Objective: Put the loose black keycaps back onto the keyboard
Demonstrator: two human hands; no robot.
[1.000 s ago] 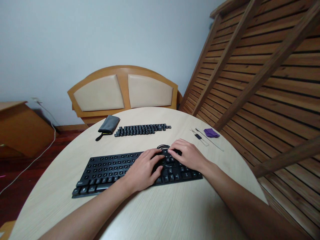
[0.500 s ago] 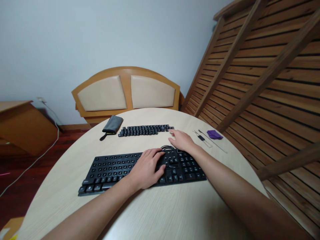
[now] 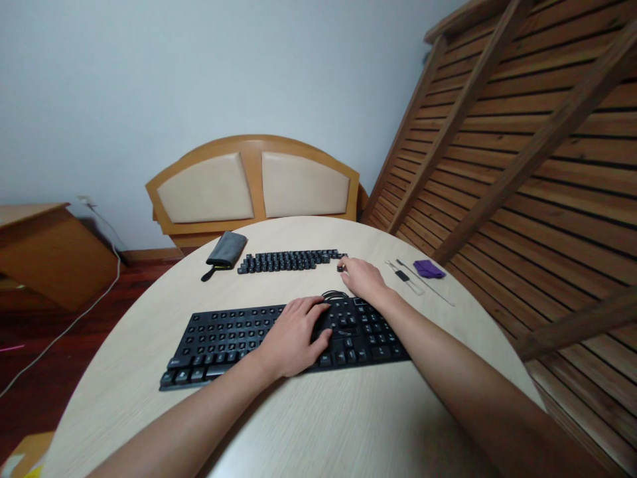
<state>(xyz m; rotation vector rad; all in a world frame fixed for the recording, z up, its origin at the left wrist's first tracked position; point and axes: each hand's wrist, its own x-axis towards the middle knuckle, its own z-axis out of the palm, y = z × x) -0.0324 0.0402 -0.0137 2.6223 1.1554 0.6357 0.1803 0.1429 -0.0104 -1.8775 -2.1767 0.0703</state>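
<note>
A black keyboard (image 3: 219, 338) lies across the table, with many bare key sockets in its upper left and keys on the bottom rows and right side. My left hand (image 3: 298, 335) rests on its middle, fingers spread and thumb apart, holding nothing. Beyond the keyboard, several removed keycaps (image 3: 283, 261) stand in close rows. At the right end of those rows, my right hand (image 3: 364, 277) pinches a black keycap (image 3: 340, 268) between thumb and fingers, near the tabletop. Part of the keyboard's right side is hidden under my right forearm.
A grey pouch (image 3: 227, 249) lies left of the keycap rows. To the right are a wire keycap puller (image 3: 404, 275), a thin rod-like tool (image 3: 428, 284) and a folded purple cloth (image 3: 428, 269). A coiled cable (image 3: 334, 294) sits behind the keyboard. The round table (image 3: 124, 372) meets a slatted wooden panel at right.
My right hand's fingers have closed on a keycap at the right end of the rows and drawn it slightly toward me. My left hand stays on the keyboard.
</note>
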